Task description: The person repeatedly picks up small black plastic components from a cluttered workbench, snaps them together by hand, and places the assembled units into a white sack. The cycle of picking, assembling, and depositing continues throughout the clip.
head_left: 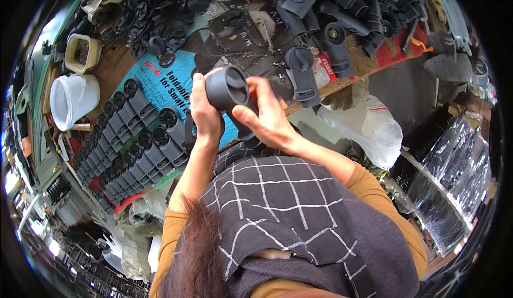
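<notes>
Both my hands hold a dark grey plastic tube fitting (218, 90) above the near edge of the workbench. Its round end, fitted with a dark knob-like cap, faces up and to the right. My left hand (205, 109) is closed around its left side, thumb up along the rim. On the other side my right hand (273, 118) grips it, fingers behind and thumb toward the front. The lower part of the fitting is partly hidden by my right hand. A similar capped fitting (303, 73) lies on the bench right of my hands.
Rows of grey fittings (141, 105) lie at left, beside a blue printed sheet (143, 76). Black knobs (155, 14) are heaped at the back; more fittings (347, 17) pile at back right. A white tub (80, 103) and beige tub (95, 55) stand far left. A white bag (368, 127) hangs at right.
</notes>
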Tool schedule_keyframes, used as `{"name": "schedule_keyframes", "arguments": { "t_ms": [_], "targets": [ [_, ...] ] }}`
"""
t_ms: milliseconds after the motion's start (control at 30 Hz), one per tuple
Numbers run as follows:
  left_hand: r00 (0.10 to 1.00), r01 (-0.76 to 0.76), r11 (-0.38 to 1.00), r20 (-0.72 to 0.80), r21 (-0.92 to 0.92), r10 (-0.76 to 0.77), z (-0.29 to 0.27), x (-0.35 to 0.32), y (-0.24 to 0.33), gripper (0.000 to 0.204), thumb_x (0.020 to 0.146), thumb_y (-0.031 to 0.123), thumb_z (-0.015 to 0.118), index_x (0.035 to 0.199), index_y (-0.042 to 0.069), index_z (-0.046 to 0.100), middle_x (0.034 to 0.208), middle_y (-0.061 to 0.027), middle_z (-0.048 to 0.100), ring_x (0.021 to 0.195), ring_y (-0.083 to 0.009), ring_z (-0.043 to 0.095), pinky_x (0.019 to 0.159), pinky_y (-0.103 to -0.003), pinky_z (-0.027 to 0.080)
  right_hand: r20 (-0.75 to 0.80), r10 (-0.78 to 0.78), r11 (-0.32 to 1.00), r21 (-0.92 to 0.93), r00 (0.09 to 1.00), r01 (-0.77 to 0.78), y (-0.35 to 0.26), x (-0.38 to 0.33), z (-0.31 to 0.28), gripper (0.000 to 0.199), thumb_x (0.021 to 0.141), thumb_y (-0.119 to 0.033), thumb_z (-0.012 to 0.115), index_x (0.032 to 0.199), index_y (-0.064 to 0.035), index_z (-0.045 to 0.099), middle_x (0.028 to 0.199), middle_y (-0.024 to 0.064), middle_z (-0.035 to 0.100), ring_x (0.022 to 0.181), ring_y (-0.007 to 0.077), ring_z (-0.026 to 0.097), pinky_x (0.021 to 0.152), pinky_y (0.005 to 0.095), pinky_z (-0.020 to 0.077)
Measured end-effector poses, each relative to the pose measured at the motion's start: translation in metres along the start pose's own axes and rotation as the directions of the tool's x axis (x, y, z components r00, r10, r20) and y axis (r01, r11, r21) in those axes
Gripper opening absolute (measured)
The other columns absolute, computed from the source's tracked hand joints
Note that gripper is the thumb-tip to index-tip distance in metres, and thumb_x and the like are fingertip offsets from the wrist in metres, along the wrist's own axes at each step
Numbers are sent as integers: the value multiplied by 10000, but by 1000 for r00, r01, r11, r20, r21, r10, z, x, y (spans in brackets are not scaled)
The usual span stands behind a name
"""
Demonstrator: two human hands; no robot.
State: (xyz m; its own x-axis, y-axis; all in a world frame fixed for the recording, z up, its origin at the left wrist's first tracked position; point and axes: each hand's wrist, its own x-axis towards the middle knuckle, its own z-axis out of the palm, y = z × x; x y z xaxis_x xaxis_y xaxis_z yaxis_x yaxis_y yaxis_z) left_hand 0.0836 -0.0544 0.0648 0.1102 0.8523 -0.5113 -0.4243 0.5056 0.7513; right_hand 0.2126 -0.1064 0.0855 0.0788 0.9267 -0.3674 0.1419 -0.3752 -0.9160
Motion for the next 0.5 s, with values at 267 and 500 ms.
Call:
{"name": "schedule_keyframes", "arguments": {
  "t_ms": [267,500],
  "targets": [
    [991,-18,992,136,125,1,9,-13,-14,537,1004,416,324,1029,-36,612,930,-98,656,833,-168,605,808,-300,462,-26,-531,751,-476,847,457,11,15,-33,302,922,-368,538,766,-109,537,743,62,544,762,272,480,687,396,356],
    [997,9,989,73,146,-19,10,-16,-25,556,990,447,314,1089,-23,594,962,-121,662,877,-220,626,853,-335,474,-92,-643,691,-498,761,524,18,6,-28,321,957,-282,499,731,-55,531,656,104,509,655,313,471,642,404,385]
  ]
}}
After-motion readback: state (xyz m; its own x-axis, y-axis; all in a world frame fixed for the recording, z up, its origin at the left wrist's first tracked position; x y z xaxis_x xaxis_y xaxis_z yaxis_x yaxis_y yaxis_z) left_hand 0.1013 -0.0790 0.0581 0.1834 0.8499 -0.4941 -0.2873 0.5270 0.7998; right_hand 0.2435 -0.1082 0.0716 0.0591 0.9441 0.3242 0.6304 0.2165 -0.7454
